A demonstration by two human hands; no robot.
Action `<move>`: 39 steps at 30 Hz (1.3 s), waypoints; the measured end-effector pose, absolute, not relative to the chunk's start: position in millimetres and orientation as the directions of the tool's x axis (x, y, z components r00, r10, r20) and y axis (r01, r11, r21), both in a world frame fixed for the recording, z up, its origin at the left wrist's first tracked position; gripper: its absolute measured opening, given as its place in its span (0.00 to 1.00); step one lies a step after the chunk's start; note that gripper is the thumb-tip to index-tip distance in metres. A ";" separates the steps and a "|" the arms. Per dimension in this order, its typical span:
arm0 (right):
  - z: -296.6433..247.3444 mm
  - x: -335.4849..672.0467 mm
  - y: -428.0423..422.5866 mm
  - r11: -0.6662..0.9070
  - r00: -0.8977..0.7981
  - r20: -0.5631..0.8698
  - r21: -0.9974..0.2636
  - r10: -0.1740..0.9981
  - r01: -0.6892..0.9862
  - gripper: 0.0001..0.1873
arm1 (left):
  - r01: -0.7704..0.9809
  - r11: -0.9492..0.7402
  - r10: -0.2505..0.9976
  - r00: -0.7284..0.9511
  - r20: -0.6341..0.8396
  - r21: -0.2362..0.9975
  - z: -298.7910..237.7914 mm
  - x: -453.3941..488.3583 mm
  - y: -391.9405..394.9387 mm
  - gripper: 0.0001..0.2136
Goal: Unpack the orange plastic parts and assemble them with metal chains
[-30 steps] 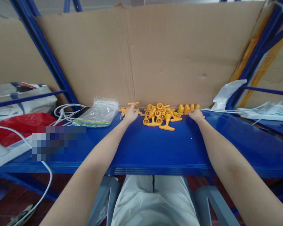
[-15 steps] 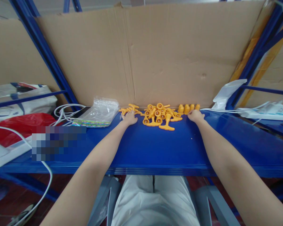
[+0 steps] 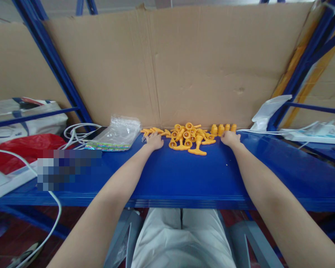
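My left hand point(image 3: 154, 141) lies at the left end of a pile of yellow plastic parts, its fingers spread over small T-shaped yellow pieces point(image 3: 147, 131). Thin metal rings or hooks point(image 3: 144, 139) show by its fingertips. Mid-table, several yellow bell-shaped cups point(image 3: 187, 135) lie heaped with yellow T-shaped handles point(image 3: 197, 152). On the right, my right hand point(image 3: 231, 139) rests in front of a short row of upright yellow cups point(image 3: 220, 130), close to or touching them. Its fingers are bent and partly hidden, so a grip cannot be made out.
Clear plastic bags point(image 3: 120, 130) lie left of the pile on the blue table point(image 3: 184, 178). Further left are white cables point(image 3: 72, 132) and a red bag point(image 3: 28, 149). A cardboard sheet point(image 3: 190, 67) stands behind. A white plastic piece point(image 3: 269, 111) leans at right by the blue post point(image 3: 296, 74).
My left hand has shifted slightly right, and the yellow T-shaped piece above it sits lower. My right hand has moved slightly left along the row.
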State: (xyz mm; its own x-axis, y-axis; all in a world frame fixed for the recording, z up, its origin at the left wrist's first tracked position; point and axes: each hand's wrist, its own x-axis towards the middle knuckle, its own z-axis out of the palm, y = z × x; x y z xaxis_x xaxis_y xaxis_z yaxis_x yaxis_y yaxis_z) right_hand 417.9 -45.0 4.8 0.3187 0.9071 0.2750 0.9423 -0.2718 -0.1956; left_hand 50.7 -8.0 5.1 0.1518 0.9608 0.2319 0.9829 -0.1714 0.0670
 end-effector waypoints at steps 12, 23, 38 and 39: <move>7.5 414.2 -47.9 -0.286 0.325 0.261 -0.175 0.909 0.942 0.21 | 0.978 -0.201 0.925 0.169 0.340 0.061 -6.7 58.4 -4.5 0.21; 10.5 410.7 -52.6 -0.293 0.323 0.247 -0.151 0.914 0.944 0.24 | 0.976 -0.218 0.920 0.198 0.337 0.022 -7.7 60.1 -1.8 0.23; 15.6 407.3 -56.8 -0.294 0.317 0.228 -0.127 0.921 0.947 0.25 | 0.799 -0.601 0.738 0.540 0.404 0.031 -12.3 60.8 3.6 0.19; 15.7 407.2 -56.8 -0.295 0.317 0.230 -0.126 0.920 0.947 0.25 | 0.790 -0.612 0.730 0.548 0.409 0.032 -12.6 61.6 4.1 0.19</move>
